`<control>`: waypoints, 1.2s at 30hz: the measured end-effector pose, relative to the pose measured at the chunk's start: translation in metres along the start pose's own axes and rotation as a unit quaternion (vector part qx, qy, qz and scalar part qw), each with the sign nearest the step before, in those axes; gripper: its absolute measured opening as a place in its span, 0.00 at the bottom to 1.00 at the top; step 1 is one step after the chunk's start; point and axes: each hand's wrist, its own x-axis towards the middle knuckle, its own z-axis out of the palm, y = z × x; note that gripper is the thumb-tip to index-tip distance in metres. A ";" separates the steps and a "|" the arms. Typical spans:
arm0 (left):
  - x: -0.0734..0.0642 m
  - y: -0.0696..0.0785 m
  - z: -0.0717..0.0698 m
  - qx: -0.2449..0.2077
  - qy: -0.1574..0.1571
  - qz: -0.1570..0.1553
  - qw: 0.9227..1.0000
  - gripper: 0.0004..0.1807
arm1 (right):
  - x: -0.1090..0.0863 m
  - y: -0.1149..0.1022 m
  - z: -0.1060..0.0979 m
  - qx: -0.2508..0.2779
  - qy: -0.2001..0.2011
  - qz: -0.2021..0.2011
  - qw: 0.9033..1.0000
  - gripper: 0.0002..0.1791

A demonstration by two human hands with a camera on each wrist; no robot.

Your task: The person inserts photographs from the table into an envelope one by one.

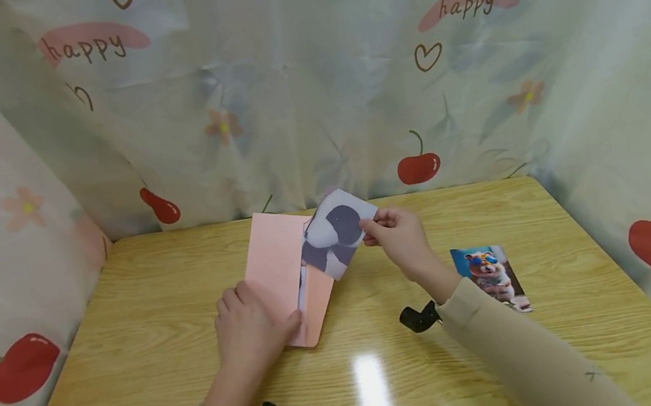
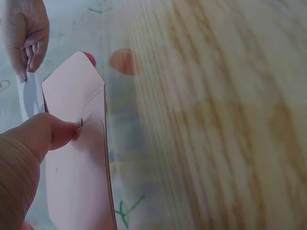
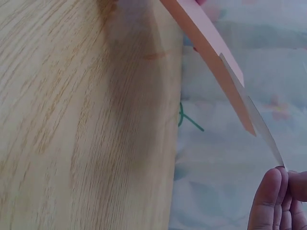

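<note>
A pale pink envelope point(image 1: 273, 256) is tilted above the table, its opening facing right. My left hand point(image 1: 256, 329) grips its lower left part, and in the left wrist view the thumb point(image 2: 57, 134) presses on its face by the opening. With thumb and fingers, my right hand point(image 1: 400, 237) pinches the right corner of a picture card point(image 1: 336, 233) showing a grey and white animal. The card's left edge overlaps the envelope's opening. Seen edge-on in the right wrist view, the card point(image 3: 261, 127) bends slightly and runs alongside the envelope point(image 3: 216, 62).
On the wooden table point(image 1: 150, 341), a second picture card point(image 1: 490, 269) with an animal in sunglasses lies to the right, partly behind the right forearm. Patterned curtains point(image 1: 309, 93) stand along the back and both sides. Black wrist devices point(image 1: 420, 317) sit at both sleeves.
</note>
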 end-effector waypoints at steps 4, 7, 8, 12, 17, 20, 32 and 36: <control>0.000 0.001 0.000 -0.003 -0.004 -0.002 1.000 0.56 | -0.001 0.003 0.005 0.006 -0.028 0.010 1.000 0.13; 0.000 0.002 0.000 -0.007 -0.002 -0.003 1.000 0.55 | -0.002 0.004 0.009 0.000 -0.047 0.018 0.999 0.12; 0.000 0.002 0.000 -0.008 0.000 -0.002 1.000 0.55 | -0.002 0.004 0.010 -0.003 -0.052 0.021 0.998 0.13; 0.001 0.002 0.000 -0.013 0.003 0.000 1.000 0.55 | -0.003 0.005 0.015 -0.018 -0.070 0.030 0.997 0.14; 0.001 0.003 0.000 -0.013 -0.003 -0.001 1.000 0.55 | -0.004 0.006 0.019 -0.026 -0.084 0.037 0.995 0.13; 0.001 0.002 0.002 -0.014 0.004 0.003 1.000 0.54 | -0.004 0.007 0.019 -0.026 -0.091 0.044 0.995 0.11; 0.000 0.003 0.002 -0.021 0.019 0.021 0.999 0.54 | -0.004 0.007 0.019 -0.074 -0.139 0.055 0.986 0.10; 0.000 0.007 0.001 -0.020 0.003 0.018 1.000 0.55 | -0.004 0.007 0.023 -0.082 -0.142 0.048 0.985 0.10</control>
